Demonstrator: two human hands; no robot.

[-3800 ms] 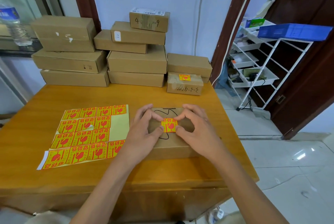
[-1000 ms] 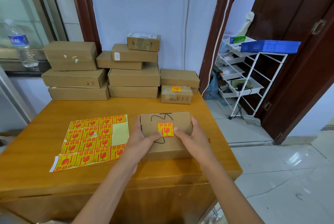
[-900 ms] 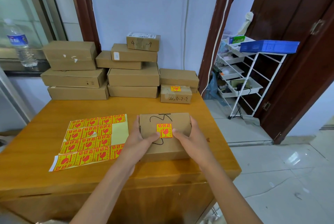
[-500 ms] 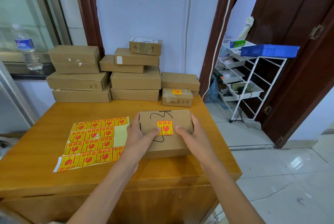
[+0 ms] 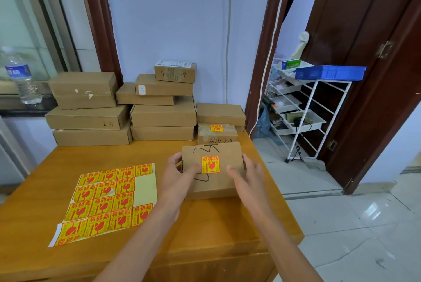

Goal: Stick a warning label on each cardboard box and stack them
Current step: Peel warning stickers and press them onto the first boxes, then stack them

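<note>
A flat cardboard box (image 5: 222, 179) with a black scribble and a red-and-yellow warning label (image 5: 210, 164) on its lid is held just above the wooden table (image 5: 205, 224). My left hand (image 5: 178, 173) grips its left side with the thumb on the lid. My right hand (image 5: 247, 173) grips its right side in the same way. Behind it a small labelled box (image 5: 216, 133) stands on the table. The sheet of warning labels (image 5: 107, 199) lies to the left.
Stacks of unlabelled cardboard boxes (image 5: 163, 110) line the back of the table against the wall. A water bottle (image 5: 21, 79) stands on the ledge at left. A white wire rack (image 5: 303, 110) with a blue tray stands right of the table.
Both hands went from pressing the label on the lid to gripping the box's sides. The box has moved slightly away from me, towards the small labelled box.
</note>
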